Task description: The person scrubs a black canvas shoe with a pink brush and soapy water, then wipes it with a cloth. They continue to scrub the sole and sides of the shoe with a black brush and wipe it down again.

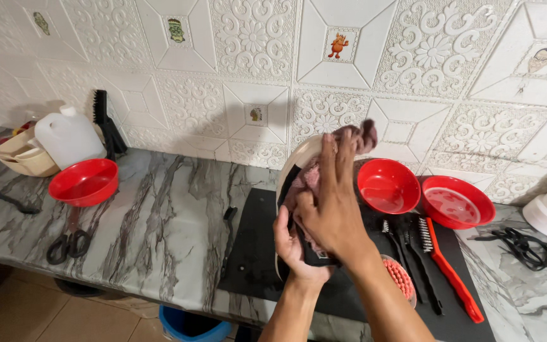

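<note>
Marble counter [159, 215] | left hand [292, 244] fingers grip shoe [295, 168] | right hand [333, 209] fingers press cloth [356, 136]

White embossed wall panels [413, 57] run across the back, floral relief and diamond shapes, small cartoon insets dotted in; below, a grey-veined marble counter [159, 221] stretches wide; tan floor tiles [26, 316] peek out underneath; light even, soft shadows.
</note>
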